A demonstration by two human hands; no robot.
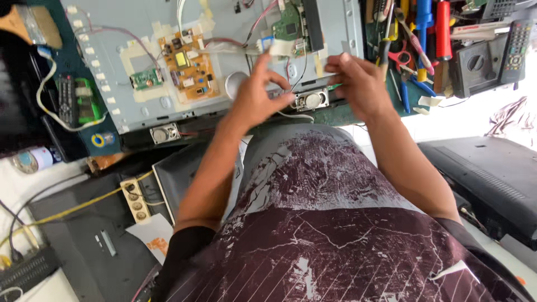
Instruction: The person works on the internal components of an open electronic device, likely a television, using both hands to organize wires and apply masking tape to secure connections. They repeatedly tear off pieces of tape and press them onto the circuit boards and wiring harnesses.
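An opened flat television (235,33) lies face down on the bench, its grey metal back bare. An orange circuit board (187,67) and a green circuit board (289,25) are fixed to it. My left hand (258,95) hovers over the lower edge, fingers pinched near a small oval speaker (311,100). My right hand (358,84) is just to the right of that speaker, fingers curled. Both hands are blurred, so whether they pinch a thin wire I cannot tell. A second speaker (164,133) sits at the lower left corner.
Screwdrivers, pliers and scissors (414,39) are piled at the upper right, with a remote control (517,45) beside them. A power strip (136,199) with a yellow cable lies lower left. A black television back cover (486,179) rests at the right.
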